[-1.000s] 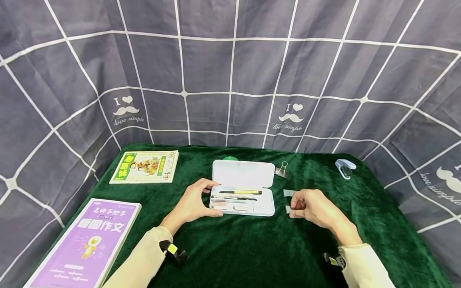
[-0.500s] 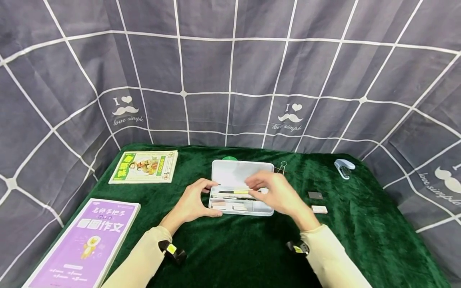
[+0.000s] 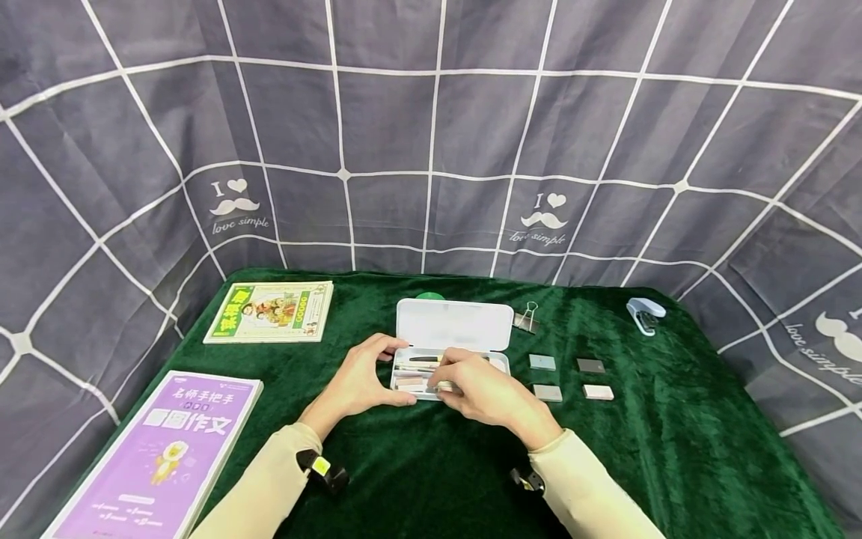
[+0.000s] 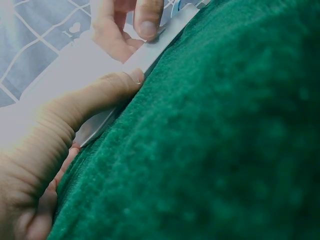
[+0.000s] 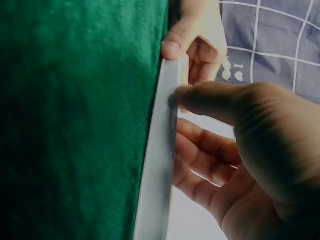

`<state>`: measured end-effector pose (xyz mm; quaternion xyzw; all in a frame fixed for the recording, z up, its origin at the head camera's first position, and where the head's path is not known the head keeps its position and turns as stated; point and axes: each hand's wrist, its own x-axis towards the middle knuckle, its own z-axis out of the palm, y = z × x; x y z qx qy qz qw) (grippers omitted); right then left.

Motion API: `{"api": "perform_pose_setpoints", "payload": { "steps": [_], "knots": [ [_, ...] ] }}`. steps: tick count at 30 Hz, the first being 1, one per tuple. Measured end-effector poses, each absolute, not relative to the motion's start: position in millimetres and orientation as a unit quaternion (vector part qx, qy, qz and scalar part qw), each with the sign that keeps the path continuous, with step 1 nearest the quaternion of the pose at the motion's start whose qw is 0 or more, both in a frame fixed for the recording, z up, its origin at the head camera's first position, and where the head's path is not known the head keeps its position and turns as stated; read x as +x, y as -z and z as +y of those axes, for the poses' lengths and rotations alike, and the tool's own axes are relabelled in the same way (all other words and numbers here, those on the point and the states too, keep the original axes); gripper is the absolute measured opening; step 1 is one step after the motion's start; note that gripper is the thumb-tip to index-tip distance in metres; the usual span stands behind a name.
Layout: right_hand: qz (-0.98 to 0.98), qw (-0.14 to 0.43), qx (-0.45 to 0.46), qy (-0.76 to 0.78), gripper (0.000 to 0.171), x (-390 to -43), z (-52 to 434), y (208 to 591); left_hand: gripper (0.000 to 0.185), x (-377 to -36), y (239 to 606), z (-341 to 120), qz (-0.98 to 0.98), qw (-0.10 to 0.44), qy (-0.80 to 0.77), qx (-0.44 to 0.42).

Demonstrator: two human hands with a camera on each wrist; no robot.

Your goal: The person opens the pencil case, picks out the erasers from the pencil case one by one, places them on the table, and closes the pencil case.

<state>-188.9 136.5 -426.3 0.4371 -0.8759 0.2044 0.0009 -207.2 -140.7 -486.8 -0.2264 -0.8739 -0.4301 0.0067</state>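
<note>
A white pencil case (image 3: 454,326) stands with its lid up on the green cloth. My left hand (image 3: 360,378) grips its left end, thumb at the front edge and fingers near the hinge. Inside lie a yellow-and-black pen (image 3: 423,359), other slim pens and a pinkish block (image 3: 408,382). My right hand (image 3: 481,385) reaches into the front of the case, with thumb and fingers round a small pale block (image 3: 446,386), partly hidden. In the right wrist view, the right thumb (image 5: 210,100) is at the rim of the case, with the other fingers curled inside.
Right of the case lie a blue-grey block (image 3: 542,362), a grey block (image 3: 548,393), a dark block (image 3: 591,365) and a whitish block (image 3: 598,392). A binder clip (image 3: 527,322) and stapler (image 3: 645,314) are farther back. A purple book (image 3: 155,457) and green-and-yellow book (image 3: 269,312) lie left.
My right hand has left the grey block on the cloth, swung left over the case and lowered its fingers into the front compartment. The left hand has kept its hold.
</note>
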Motion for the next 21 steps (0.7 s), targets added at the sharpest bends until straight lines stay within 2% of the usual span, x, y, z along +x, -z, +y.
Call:
{"api": "perform_pose_setpoints", "payload": {
  "steps": [5, 13, 21],
  "knots": [
    [-0.879, 0.028, 0.429, -0.204, 0.011, -187.3, 137.0, 424.9, 0.088, -207.5, 486.6, -140.3, -0.873, 0.007, 0.431, -0.228],
    [-0.872, 0.071, 0.405, -0.264, 0.028, -188.2, 152.9, 405.6, 0.089, -208.0, 487.7, -141.1, -0.873, 0.009, 0.430, -0.229],
    [-0.887, 0.133, 0.332, -0.293, 0.028, -186.2, 217.8, 378.4, 0.090, -206.1, 486.8, -140.6, -0.876, 0.003, 0.427, -0.222]
  ]
}}
